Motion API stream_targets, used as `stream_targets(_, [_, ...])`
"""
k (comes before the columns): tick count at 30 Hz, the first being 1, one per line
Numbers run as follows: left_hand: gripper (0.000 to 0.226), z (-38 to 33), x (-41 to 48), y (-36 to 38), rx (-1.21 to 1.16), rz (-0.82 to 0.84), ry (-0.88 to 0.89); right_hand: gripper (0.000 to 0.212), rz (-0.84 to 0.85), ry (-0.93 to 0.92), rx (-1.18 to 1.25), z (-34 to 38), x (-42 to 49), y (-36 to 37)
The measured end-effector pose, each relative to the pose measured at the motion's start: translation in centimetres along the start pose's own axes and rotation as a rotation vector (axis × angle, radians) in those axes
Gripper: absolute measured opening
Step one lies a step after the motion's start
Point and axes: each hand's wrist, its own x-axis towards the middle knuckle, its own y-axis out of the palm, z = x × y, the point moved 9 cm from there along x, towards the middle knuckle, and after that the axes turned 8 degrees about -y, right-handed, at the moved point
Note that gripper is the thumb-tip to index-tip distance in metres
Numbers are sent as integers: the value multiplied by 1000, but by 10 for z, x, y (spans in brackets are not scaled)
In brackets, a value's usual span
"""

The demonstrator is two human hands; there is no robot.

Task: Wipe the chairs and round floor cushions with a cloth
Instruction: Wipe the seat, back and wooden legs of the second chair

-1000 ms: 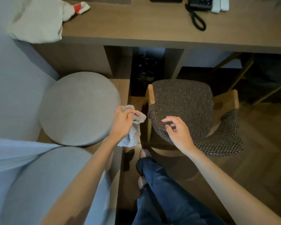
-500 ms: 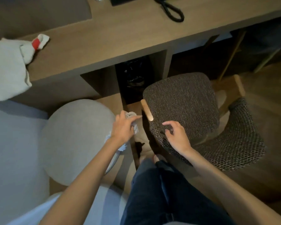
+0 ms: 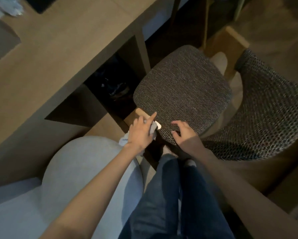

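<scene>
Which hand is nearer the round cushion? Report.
Left. The left hand, gripping the cloth, is beside the edge of the cushion; the right hand rests farther off on the chair seat.

I have open room over the chair seat (image 3: 182, 94). The counter (image 3: 58, 57) hems it on the far left, the woven backrest (image 3: 269, 118) curves round the right, and a round floor cushion (image 3: 86, 169) sits near-left.

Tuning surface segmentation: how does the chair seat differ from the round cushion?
The seat is dark, coarse-woven and squarish; the cushion is pale grey, smooth and round. The left hand, gripping the cloth, and the right hand are both at the seat's near corner; neither touches the cushion. Both are padded and sit next to the desk.
</scene>
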Motion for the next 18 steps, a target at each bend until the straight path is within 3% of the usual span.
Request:
stream_targets(4, [74, 7, 11, 14, -59, -162, 87, 48, -6, -13, -114, -19, 9, 22])
stream_targets(9, [73, 20, 7, 28, -225, -430, 226, 66, -19, -146, -671, -20, 20, 47])
stream_targets(13, [84, 31, 17, 49, -351, -440, 284, 54, -206, -276, -946, -7, 13, 48])
stream_targets(18, [62, 32, 14, 50, -554, -403, 314, 50, -334, -296, -971, 1, 4, 48])
